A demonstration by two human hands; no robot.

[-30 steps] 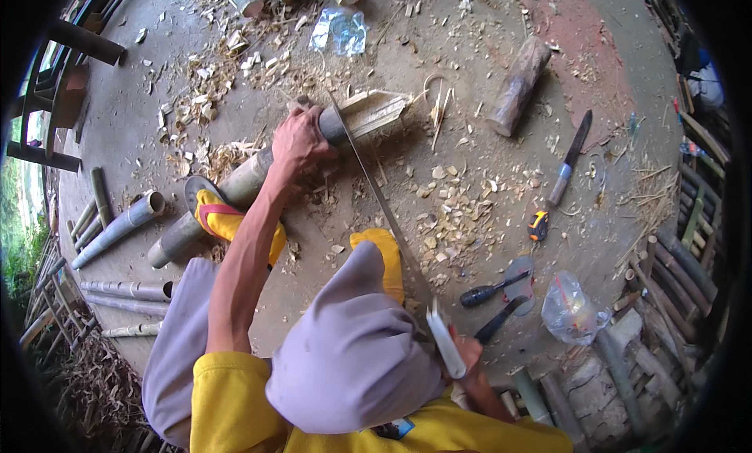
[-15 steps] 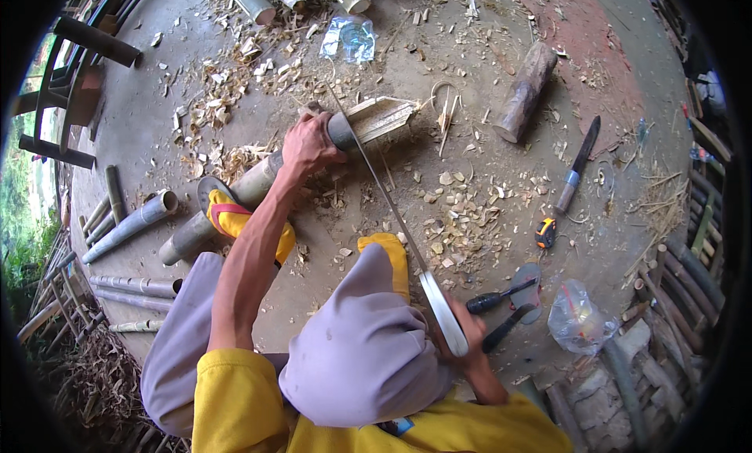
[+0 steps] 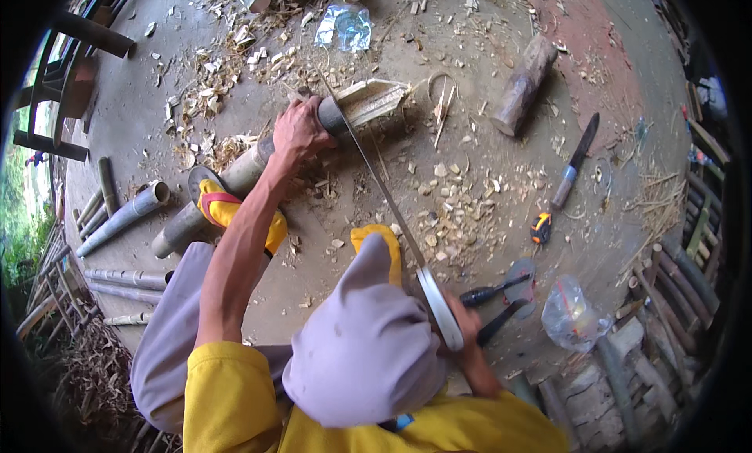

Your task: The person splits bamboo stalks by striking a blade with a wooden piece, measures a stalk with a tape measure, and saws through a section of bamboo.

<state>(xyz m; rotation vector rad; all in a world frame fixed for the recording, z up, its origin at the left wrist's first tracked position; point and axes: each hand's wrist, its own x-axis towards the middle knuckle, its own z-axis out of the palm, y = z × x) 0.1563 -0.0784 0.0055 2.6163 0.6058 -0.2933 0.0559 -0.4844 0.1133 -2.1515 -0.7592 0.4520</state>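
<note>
A thick bamboo pole (image 3: 244,173) lies slantwise on the ground, its far right end split open into a pale jagged trough (image 3: 374,102). My left hand (image 3: 301,130) is wrapped over the pole just left of the cut spot and presses it down. Across the pole, right beside those fingers, rests the long thin blade of a handsaw (image 3: 377,176). My right hand (image 3: 468,324) grips the saw's white handle (image 3: 440,308) near my right knee; the handle partly hides its fingers. My foot in a yellow sock and sandal (image 3: 217,202) is against the pole's near part.
Wood chips (image 3: 458,218) litter the ground. At right lie a log (image 3: 526,85), a knife (image 3: 577,159), a tape measure (image 3: 541,228), dark-handled tools (image 3: 501,316) and a clear plastic bag (image 3: 576,316). Bamboo pieces (image 3: 125,218) lie at left. A wooden chair (image 3: 59,97) is at far left.
The whole view has shifted slightly, so things sit a little further left and up. Both hands keep their holds, and the saw still lies across the bamboo pole.
</note>
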